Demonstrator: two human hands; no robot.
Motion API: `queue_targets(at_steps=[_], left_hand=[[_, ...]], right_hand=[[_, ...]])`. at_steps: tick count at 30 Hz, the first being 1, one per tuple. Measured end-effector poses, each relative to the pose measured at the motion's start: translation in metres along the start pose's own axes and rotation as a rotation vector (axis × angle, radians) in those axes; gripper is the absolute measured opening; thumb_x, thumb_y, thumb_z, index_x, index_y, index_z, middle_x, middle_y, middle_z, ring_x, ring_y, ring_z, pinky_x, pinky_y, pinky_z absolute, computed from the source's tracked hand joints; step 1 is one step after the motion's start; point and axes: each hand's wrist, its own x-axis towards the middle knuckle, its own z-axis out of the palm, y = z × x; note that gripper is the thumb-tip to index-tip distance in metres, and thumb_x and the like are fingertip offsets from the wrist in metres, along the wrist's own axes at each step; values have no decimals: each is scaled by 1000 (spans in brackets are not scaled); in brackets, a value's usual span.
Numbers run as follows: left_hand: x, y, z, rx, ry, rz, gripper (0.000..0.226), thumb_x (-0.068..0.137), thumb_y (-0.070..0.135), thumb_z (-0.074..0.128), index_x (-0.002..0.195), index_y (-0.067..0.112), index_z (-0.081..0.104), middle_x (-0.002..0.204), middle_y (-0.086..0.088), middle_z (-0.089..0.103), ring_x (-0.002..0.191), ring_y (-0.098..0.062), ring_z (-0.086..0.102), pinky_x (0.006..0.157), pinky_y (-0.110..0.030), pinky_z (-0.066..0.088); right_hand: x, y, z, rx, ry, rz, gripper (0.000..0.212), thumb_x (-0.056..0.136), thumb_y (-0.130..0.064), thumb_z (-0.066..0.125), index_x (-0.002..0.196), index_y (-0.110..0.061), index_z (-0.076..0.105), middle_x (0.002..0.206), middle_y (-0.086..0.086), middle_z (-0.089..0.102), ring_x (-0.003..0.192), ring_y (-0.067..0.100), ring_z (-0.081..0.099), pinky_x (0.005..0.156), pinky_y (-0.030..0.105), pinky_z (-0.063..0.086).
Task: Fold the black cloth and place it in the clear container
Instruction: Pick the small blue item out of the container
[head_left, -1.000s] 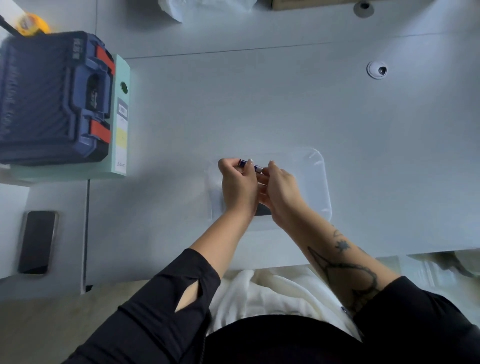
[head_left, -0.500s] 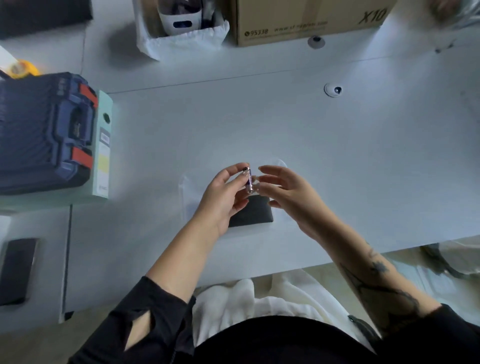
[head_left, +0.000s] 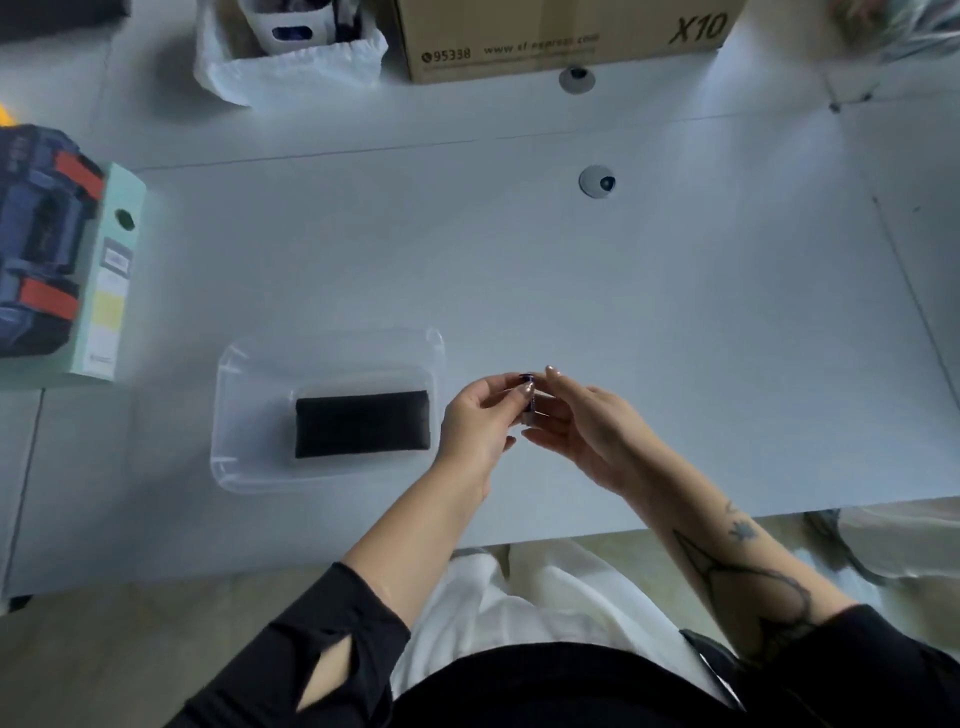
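Folded black cloth (head_left: 362, 424) inside clear container (head_left: 332, 345)

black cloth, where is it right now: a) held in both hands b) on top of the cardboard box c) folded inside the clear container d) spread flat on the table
c: the black cloth lies as a folded rectangle inside the clear container, while the left hand and right hand are off to its right holding a small dark object.

Black sleeves pushed up (left sleeve (head_left: 311, 670) has a cutout), tattooed right forearm (head_left: 748, 577), white garment (head_left: 519, 597) below.
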Motion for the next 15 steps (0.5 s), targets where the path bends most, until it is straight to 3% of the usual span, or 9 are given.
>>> queue_targets(at_steps=[4, 7, 10, 15], left_hand=[[16, -22, 23, 0, 77, -29, 17, 89, 20, 61, 104, 22, 67, 97, 3, 69, 85, -9, 62, 67, -21, 44], [33, -35, 27, 49, 157, -46, 22, 89, 20, 60, 109, 19, 69, 109, -3, 72, 94, -14, 64, 82, -29, 51], [48, -40, 26, 34, 219, -50, 24, 90, 19, 56, 112, 17, 68, 113, -4, 70, 102, -17, 65, 94, -35, 51], [65, -44, 25, -7, 164, -115, 36, 93, 15, 45, 123, 17, 65, 123, 0, 67, 114, -14, 60, 97, -28, 47]], right_hand=[[16, 11, -18, 42, 14, 85, 44, 99, -38, 35, 117, -7, 60, 93, 6, 67, 86, 18, 62, 73, 29, 50], [32, 15, -19, 28, 21, 138, 56, 99, -44, 28, 126, -3, 56, 113, 10, 64, 102, 22, 60, 82, 33, 48], [48, 12, -13, 10, 16, 152, 64, 99, -47, 23, 130, 0, 51, 118, 12, 60, 109, 25, 56, 96, 37, 43], [74, 11, -4, -97, 30, 178, 57, 97, -51, 23, 111, -9, 58, 129, 14, 60, 121, 25, 55, 108, 43, 38]])
